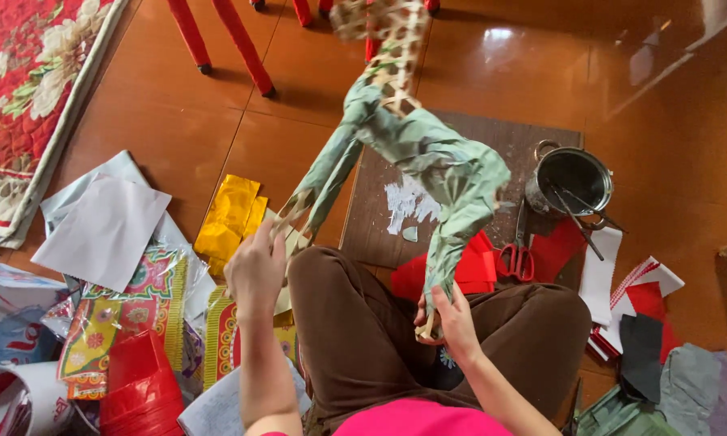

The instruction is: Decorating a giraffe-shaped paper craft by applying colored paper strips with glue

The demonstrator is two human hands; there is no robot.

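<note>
We hold a pale green paper-covered figure on a woven bamboo frame [428, 153] up over our lap, above the brown tiled floor [178, 113]. Our left hand [254, 270] pinches the tip of one green leg, fingers closed on it; our right hand [452, 319] grips the end of the other leg. Behind the figure lies a dark wooden board [533, 137] carrying a metal pot [571, 179] at its right edge, red-handled scissors [518, 260] near its front edge, and red paper sheets [472, 270]. Yellow foil paper [230, 214] lies on the floor just left of the board.
</note>
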